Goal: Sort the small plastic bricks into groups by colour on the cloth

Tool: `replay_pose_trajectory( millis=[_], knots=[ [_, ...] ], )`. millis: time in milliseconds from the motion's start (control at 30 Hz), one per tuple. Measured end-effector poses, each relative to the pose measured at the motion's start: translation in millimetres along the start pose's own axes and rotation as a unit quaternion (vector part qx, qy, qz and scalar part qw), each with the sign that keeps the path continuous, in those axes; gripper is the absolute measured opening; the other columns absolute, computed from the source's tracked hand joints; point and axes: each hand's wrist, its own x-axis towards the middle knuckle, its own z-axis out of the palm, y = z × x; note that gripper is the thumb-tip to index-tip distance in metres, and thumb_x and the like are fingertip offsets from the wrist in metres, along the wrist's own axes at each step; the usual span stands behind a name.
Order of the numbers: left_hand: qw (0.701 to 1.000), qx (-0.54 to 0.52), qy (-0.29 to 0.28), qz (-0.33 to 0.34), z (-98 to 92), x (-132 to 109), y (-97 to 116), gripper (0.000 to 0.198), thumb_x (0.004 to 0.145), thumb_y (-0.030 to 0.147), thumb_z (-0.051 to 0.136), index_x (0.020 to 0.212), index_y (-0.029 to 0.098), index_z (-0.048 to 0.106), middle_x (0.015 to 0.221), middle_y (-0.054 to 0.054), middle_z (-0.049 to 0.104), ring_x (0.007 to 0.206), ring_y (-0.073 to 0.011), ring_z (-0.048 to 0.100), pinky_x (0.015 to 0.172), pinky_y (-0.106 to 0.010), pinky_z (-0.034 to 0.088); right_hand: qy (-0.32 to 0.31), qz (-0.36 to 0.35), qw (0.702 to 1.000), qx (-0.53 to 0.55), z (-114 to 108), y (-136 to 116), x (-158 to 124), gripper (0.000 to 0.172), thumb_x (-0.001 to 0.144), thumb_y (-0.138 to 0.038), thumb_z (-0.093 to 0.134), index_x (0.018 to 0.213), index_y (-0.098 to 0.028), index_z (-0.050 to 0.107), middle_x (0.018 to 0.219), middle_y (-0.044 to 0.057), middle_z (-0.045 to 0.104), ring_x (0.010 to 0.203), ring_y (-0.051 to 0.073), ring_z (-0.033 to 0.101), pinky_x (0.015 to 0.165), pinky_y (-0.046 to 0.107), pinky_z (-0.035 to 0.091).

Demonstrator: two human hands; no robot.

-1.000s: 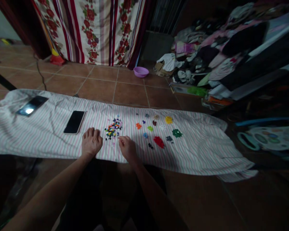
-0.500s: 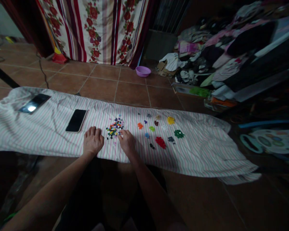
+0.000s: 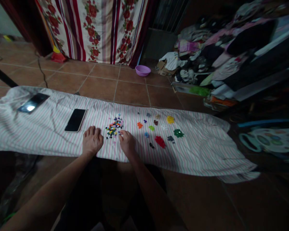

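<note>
A mixed pile of tiny coloured pieces [image 3: 113,127] lies on the striped cloth [image 3: 202,154] in front of me. My right hand [image 3: 127,142] is at the pile's right edge, thumb and forefinger pinched together; whatever is between the fingertips is too small to make out. To the left of the pile, my left hand [image 3: 92,140] rests palm down on the cloth, fingers laid forward and nothing seen in them. Sorted by colour, small heaps lie to the right, among them red [image 3: 160,141], dark green [image 3: 178,133], yellow [image 3: 170,119], orange [image 3: 139,125] and lime [image 3: 151,128].
A phone [image 3: 75,120] lies beyond my left hand, and a dark glossy device [image 3: 33,103] farther left. Across the tiled floor stand a purple basin [image 3: 143,71] and a floral curtain [image 3: 93,32]. Clothes [image 3: 202,54] are heaped at the back right.
Both hands stay nearly where they were, the right still pinching at the pile's edge. The whole view has shifted very slightly.
</note>
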Motion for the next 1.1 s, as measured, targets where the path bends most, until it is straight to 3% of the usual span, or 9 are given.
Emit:
replay_pose_trajectory(
  millis=[533, 800, 1000, 1100],
  knots=[
    [1.000, 0.005, 0.003, 0.003, -0.4, 0, 0, 0.031, 0.091, 0.024, 0.041, 0.113, 0.015, 0.062, 0.129, -0.019, 0.058, 0.123, -0.0331, 0.050, 0.098, -0.046, 0.038, 0.027, -0.002, 0.995, 0.101, -2, 9, -4, 0.027, 0.092, -0.015, 0.050, 0.106, -0.022, 0.071, 0.106, 0.006, 0.072, 0.103, 0.017, 0.066, 0.094, 0.029, 0.049],
    [1.000, 0.014, 0.002, 0.003, 0.5, -1, 0, 0.032, 0.091, 0.025, 0.040, 0.113, 0.015, 0.061, 0.128, -0.018, 0.058, 0.123, -0.0333, 0.050, 0.097, -0.046, 0.039, 0.055, 0.044, 0.979, 0.194, -2, 17, 2, 0.027, 0.091, -0.021, 0.048, 0.099, -0.020, 0.073, 0.102, 0.006, 0.075, 0.098, 0.018, 0.068, 0.092, 0.029, 0.051],
    [1.000, 0.019, 0.007, 0.007, 0.0, 0, 0, 0.029, 0.090, 0.024, 0.042, 0.110, 0.016, 0.061, 0.127, -0.017, 0.059, 0.122, -0.0325, 0.051, 0.097, -0.045, 0.039, 0.028, 0.142, 0.936, 0.322, -2, 23, 11, 0.030, 0.088, -0.033, 0.046, 0.099, -0.022, 0.072, 0.085, 0.002, 0.074, 0.075, 0.016, 0.069, 0.063, 0.025, 0.054],
    [1.000, 0.018, 0.010, 0.008, 1.4, 0, -1, 0.029, 0.090, 0.024, 0.042, 0.111, 0.017, 0.061, 0.126, -0.017, 0.058, 0.122, -0.0322, 0.050, 0.097, -0.045, 0.039, 0.028, 0.173, 0.907, 0.382, -3, 24, 15, 0.031, 0.087, -0.034, 0.046, 0.098, -0.020, 0.071, 0.086, 0.004, 0.075, 0.073, 0.015, 0.069, 0.056, 0.021, 0.052]
  ],
)
